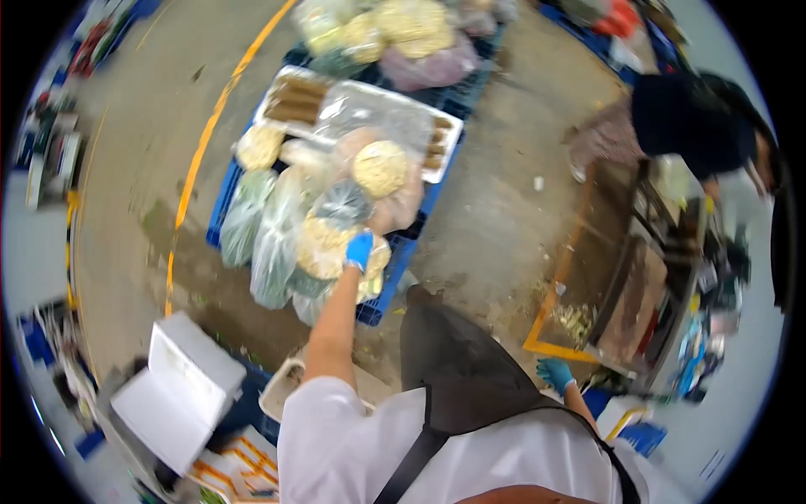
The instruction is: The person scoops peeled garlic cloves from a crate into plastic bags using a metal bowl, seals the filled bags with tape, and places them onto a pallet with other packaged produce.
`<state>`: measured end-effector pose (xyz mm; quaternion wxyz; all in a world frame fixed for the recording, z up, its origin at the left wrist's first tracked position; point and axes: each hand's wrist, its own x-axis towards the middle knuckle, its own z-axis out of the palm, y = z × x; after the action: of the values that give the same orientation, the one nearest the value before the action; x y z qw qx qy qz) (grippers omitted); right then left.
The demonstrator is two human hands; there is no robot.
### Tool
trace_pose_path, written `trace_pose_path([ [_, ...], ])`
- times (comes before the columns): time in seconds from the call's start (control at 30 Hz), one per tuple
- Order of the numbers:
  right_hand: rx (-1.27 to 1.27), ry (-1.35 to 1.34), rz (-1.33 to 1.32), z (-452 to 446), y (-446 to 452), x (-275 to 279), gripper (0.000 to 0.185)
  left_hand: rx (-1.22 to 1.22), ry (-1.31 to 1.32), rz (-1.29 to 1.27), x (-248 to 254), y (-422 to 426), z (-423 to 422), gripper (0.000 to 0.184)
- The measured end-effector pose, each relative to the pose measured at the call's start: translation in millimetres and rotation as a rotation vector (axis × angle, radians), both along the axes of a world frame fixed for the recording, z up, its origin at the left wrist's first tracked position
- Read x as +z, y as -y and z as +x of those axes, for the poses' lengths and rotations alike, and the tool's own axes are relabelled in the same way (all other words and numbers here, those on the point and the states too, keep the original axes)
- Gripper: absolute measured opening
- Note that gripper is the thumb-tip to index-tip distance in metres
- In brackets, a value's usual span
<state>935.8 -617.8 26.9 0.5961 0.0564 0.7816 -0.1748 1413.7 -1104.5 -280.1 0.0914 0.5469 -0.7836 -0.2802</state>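
Note:
My left hand [359, 250], in a blue glove, reaches forward onto a clear plastic bag of pale yellow pieces [323, 248] on a blue pallet [393, 281]. Its fingers are blurred against the bag, so their grip is not visible. A dark-tinted plastic bundle [342, 204] lies just beyond. Another bag of yellow pieces [379, 168] sits farther up, and green-tinted bags [277, 239] lie to the left. My right hand [556, 374], in a teal glove, hangs low at my right side, fingers apart, holding nothing.
A white foam box [449, 126] with brown items lies across the pallet, with more bags [411, 34] behind. An open white foam box [180, 391] stands at lower left. At right, a person [688, 122] bends near a wooden stand [642, 290]. Scraps litter the floor.

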Motion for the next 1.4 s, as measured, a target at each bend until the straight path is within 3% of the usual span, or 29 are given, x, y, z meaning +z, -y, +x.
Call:
trace_pose_path([
  [0.03,-0.041,0.011,-0.036,-8.7,-31.8,-13.8,0.028,-0.205,0.128,0.049,38.7,-41.6,-39.2,0.029],
  [0.07,-0.028,0.005,-0.056,-11.6,-56.8,-20.3,0.031,-0.331,0.151,0.123,34.8,-81.0,-72.1,0.026],
  [0.1,-0.024,-0.006,-0.053,-9.1,-70.3,-15.6,0.033,-0.246,-0.116,0.300,31.7,-124.2,-98.5,0.023],
  [0.13,-0.037,-0.019,-0.036,-8.0,-91.7,-15.8,0.034,-0.488,-0.148,-0.131,35.9,-161.4,-125.5,0.026],
  [0.2,-0.061,-0.046,-0.088,-9.2,-147.7,-33.2,0.034,-0.285,-0.358,0.648,80.2,-214.9,-182.6,0.021],
  [0.27,0.067,-0.106,-0.196,7.8,-222.9,-45.4,0.035,0.185,-0.517,1.206,128.7,-269.8,-232.1,0.020],
  [0.33,0.358,-0.205,-0.272,6.8,-282.2,-60.9,0.035,-0.093,-0.438,1.138,150.6,-302.5,-270.7,0.024],
  [0.4,-0.045,-0.065,-0.077,12.5,-334.9,-74.3,0.036,-0.180,-0.380,1.108,150.0,-325.8,-303.5,0.023],
  [0.43,-0.078,-0.070,-0.137,14.7,-368.8,-88.2,0.036,-0.231,-0.335,1.028,135.7,-332.8,-310.6,0.022],
  [0.47,0.383,-0.393,-0.319,22.8,-424.0,-137.4,0.032,-0.274,-0.296,0.949,120.9,-338.1,-323.2,0.022],
  [0.53,0.178,-0.317,-0.182,27.7,-483.1,-188.9,0.025,-0.091,-0.198,1.052,108.2,-354.2,-349.1,0.019],
  [0.57,-0.300,-0.220,-0.214,36.0,-506.7,-188.1,0.024,-0.868,-0.003,0.472,61.1,-346.5,-354.1,0.014],
  [0.63,-1.238,0.018,-0.246,46.2,-539.7,-181.3,0.022,-1.252,0.407,0.120,95.3,-391.8,-392.8,0.013],
  [0.67,-1.332,0.098,-0.430,53.9,-563.3,-190.7,0.021,-1.439,0.559,-0.072,127.9,-416.4,-416.7,0.013],
  [0.7,-1.413,0.172,-0.618,67.6,-594.2,-211.8,0.021,-1.481,0.522,-0.008,184.0,-455.9,-448.1,0.014],
  [0.73,-1.486,0.246,-0.809,80.4,-615.2,-223.7,0.022,-1.602,0.457,-0.032,176.3,-474.9,-476.6,0.015],
  [0.77,-1.406,0.136,-0.846,90.4,-624.0,-226.6,0.028,-1.719,0.392,-0.052,172.9,-494.6,-502.6,0.016],
  [0.83,-1.548,0.119,-0.526,82.1,-628.7,-198.7,0.027,-1.742,0.330,0.016,180.7,-541.2,-557.4,0.019],
  [0.9,-1.656,0.082,-0.345,63.7,-633.4,-165.9,0.026,-1.769,0.003,-0.022,176.9,-575.8,-602.4,0.018],
  [1.0,-1.708,-0.142,-0.297,-9.0,-649.5,-149.6,0.025,-0.862,0.091,0.959,199.7,-637.1,-654.5,0.016],
  [1.1,-1.650,-0.297,-0.440,-119.0,-686.2,-138.3,0.028,-1.112,0.310,0.733,210.9,-658.5,-711.6,0.015],
  [1.2,-1.542,-0.490,-0.664,-229.5,-725.8,-113.5,0.029,-2.060,0.384,-0.207,160.0,-643.7,-763.0,0.019],
  [1.27,-1.599,-0.435,-0.624,-296.2,-746.7,-107.5,0.029,-1.982,0.615,-0.218,156.2,-655.0,-789.6,0.022],
  [1.33,-1.661,-0.394,-0.559,-351.0,-776.0,-116.2,0.027,-2.170,0.762,-0.326,174.7,-683.4,-828.1,0.025],
  [1.4,-1.635,-0.349,-0.519,-363.9,-805.9,-132.5,0.026,-2.022,0.983,-0.047,172.6,-701.8,-866.4,0.027],
])
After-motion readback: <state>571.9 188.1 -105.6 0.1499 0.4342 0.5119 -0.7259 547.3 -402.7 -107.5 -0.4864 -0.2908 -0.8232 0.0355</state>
